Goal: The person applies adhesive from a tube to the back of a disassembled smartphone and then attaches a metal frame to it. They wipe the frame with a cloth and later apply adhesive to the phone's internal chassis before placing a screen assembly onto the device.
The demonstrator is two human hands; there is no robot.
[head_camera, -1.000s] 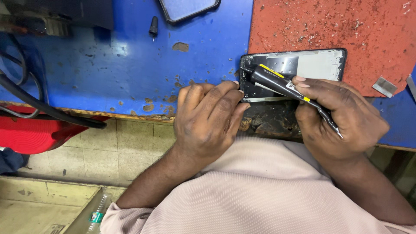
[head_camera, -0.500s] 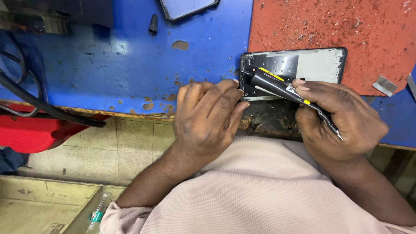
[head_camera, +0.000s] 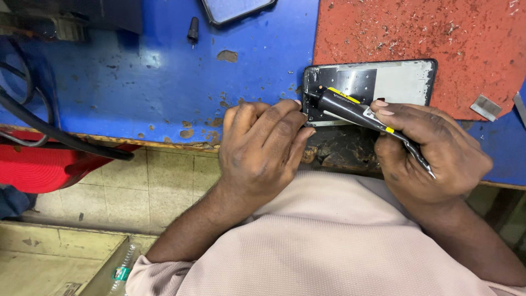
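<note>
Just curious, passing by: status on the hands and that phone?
Left hand steadies phone edge. Right hand grips screwdriver, tip at phone's left end. Nothing blocking.

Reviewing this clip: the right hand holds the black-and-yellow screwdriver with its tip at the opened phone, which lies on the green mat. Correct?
Not quite. The head view shows the opened phone lying on a red mat, not a green one. The right hand does hold the black-and-yellow screwdriver, tip at the phone.

Chipped blue workbench (head_camera: 137,82) with a worn red mat (head_camera: 416,33) over its right part. Below the edge, pale tiled floor (head_camera: 159,186), grimy. Red seat (head_camera: 38,170) at left, black cables (head_camera: 49,134) draped across.
</note>
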